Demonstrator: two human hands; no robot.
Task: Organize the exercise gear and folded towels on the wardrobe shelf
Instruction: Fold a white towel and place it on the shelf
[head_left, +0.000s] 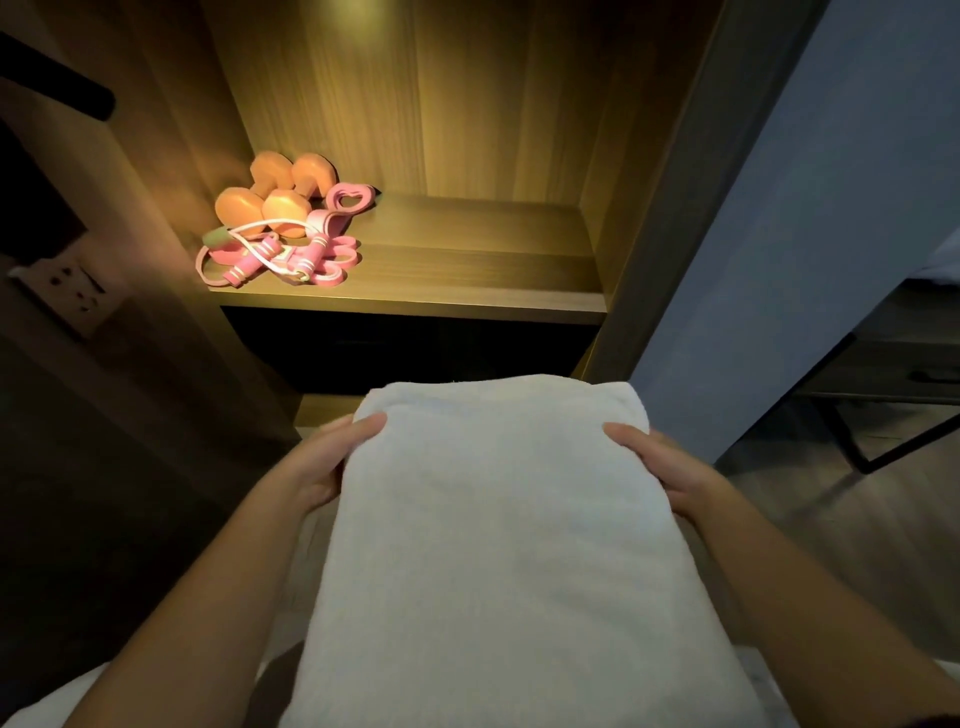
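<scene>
squarely held out, thick white folded towel (498, 545), fluffy, clutched at nine by left hand (330, 462), at three by right hand (670, 467).

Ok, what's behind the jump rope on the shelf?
Two orange dumbbells sit right behind the rope, a pink heart ring to their right. Whatever lies under the tangle is covered.

Wooden wardrobe shelf (467, 260), lit from above. At back left, two orange dumbbells (260, 205) side by side. Just in front, tangled together: pink jump rope (254, 265), pink resistance band (345, 257), pink heart-shaped grip (352, 199).
</scene>
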